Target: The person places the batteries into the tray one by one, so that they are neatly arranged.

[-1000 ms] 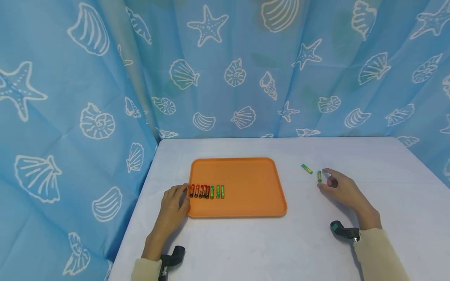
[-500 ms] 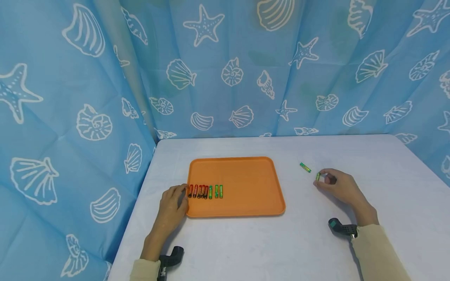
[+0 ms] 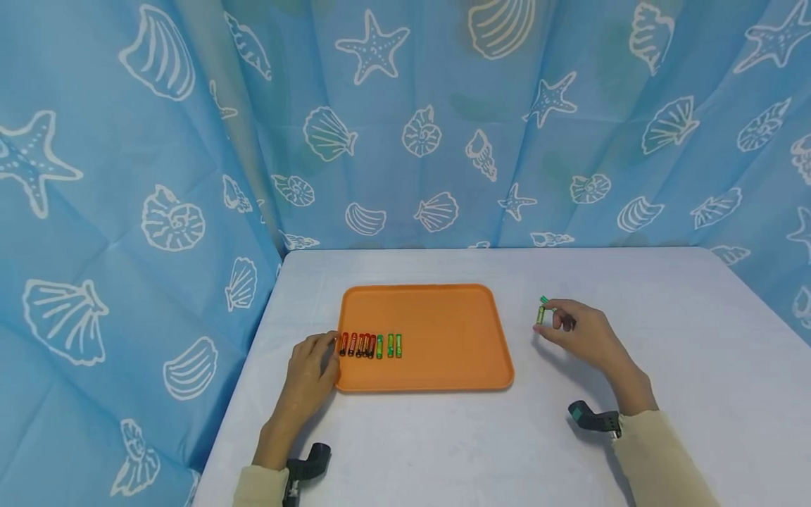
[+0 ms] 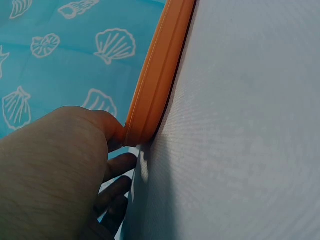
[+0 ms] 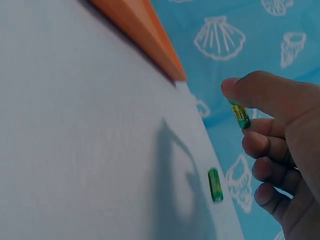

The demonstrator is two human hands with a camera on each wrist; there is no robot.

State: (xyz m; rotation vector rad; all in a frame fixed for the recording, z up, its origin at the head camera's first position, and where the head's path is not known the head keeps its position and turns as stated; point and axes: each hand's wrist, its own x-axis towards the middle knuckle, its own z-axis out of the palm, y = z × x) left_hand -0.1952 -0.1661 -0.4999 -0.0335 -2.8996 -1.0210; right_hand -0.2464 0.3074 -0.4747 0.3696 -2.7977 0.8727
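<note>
My left hand (image 3: 307, 373) rests at the left edge of the orange tray (image 3: 450, 338), with its fingertips touching the rim. In the left wrist view the thumb lies against the tray's side, and the other fingers are loosely bent beside it. My right hand (image 3: 586, 334) pinches a green battery (image 5: 240, 115) between thumb and index finger, raised above the white table. A second green battery (image 5: 215, 185) lies on the table below that hand; in the head view the fingers partly cover it. Several red-and-black batteries (image 3: 353, 345) and three green batteries (image 3: 391, 346) line the tray's left half.
The white table (image 3: 443, 443) carries the tray left of centre. A blue curtain (image 3: 393, 169) with white shell prints hangs along the back and left sides of the table. Each wrist wears a black camera mount (image 3: 592, 417).
My right hand has taken hold of one green battery, lifted it and carried it left past the other loose one. The left hand stays at the tray's edge.
</note>
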